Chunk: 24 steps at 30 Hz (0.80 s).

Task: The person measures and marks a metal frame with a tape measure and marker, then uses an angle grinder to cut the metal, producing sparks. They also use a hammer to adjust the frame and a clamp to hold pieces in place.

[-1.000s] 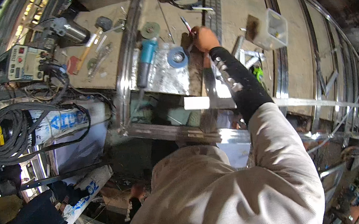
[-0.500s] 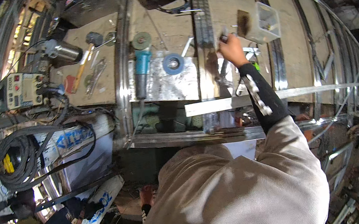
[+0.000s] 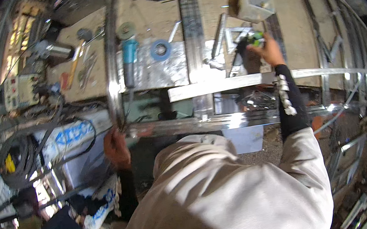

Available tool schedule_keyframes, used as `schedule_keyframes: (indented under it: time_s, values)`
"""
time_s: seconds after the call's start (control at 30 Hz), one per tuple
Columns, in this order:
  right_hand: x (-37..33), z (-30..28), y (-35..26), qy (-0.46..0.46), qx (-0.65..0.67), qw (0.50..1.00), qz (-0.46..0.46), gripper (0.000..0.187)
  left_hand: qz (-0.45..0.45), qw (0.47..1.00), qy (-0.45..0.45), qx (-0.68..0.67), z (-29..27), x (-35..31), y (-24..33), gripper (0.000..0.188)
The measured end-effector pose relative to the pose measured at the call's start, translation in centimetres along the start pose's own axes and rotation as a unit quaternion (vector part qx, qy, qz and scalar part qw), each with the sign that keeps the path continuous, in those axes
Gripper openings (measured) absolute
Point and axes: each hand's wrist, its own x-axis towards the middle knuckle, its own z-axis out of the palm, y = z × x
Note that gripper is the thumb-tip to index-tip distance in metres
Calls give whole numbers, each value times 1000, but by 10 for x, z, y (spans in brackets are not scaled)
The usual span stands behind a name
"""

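My right hand (image 3: 269, 51) is over the worktable, its fingers closed round a small lime-green and black object (image 3: 255, 38), blurred and partly hidden by the hand. Beside it lie an angled metal piece (image 3: 234, 38) and a dark flat bar (image 3: 219, 35). Below the hand, a pale flat metal strip (image 3: 221, 86) runs across the table frame, passing under my right forearm. My left hand (image 3: 117, 150) is by the left end of the frame's front rail (image 3: 162, 128). Its fingers are curled together, and whatever they may hold is hidden.
A clear plastic container (image 3: 258, 0) stands beyond my right hand. A teal angle grinder (image 3: 130, 59), a blue disc (image 3: 160, 50) and a hammer (image 3: 78, 54) lie to the left. Coiled cable (image 3: 20, 159) hangs near a control box (image 3: 22, 91).
My right hand has come back toward me and to the right, onto the green and black object. My left hand has come into view at the front rail. The view has shifted slightly.
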Motion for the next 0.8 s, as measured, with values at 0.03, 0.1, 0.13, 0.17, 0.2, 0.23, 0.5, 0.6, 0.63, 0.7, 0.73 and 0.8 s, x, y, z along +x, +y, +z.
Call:
schedule_keyframes:
  time_s: [0.03,0.1,0.13,0.17,0.2,0.23,0.5,0.6,0.63,0.7,0.73,0.8]
  values:
    - [-8,-12,-5,11,136,991,6,63,12,1000,-15,-8,10,7,28,28]
    - [-31,-29,-22,70,350,933,47,41,0,984,-91,-154,36,13,73,24]
    - [-49,-42,-28,26,458,878,135,33,3,943,-159,-291,49,13,92,24]
    - [-70,-44,-39,24,608,788,93,29,-25,964,-201,-173,56,3,111,23]
    - [-85,-37,-54,60,678,725,111,38,-25,968,-246,-48,66,-6,127,24]
    - [-111,-38,-66,7,736,676,43,47,-31,949,-299,-98,77,-7,140,24]
    - [-223,34,-206,-210,441,864,-126,58,-153,846,-453,-235,132,-19,156,40]
    - [-232,31,-224,-260,368,879,-157,52,-165,828,-511,-163,132,-19,134,32]
    - [-233,26,-224,-268,355,885,-134,52,-170,822,-522,-151,131,-20,128,28]
    - [-232,17,-225,-241,354,892,-143,52,-185,815,-524,-164,131,-24,120,21]
    - [-229,11,-222,-259,296,909,-137,56,-187,824,-513,-154,131,-26,119,21]
    - [-225,0,-215,-214,222,939,-153,56,-135,856,-481,-134,129,-26,117,18]
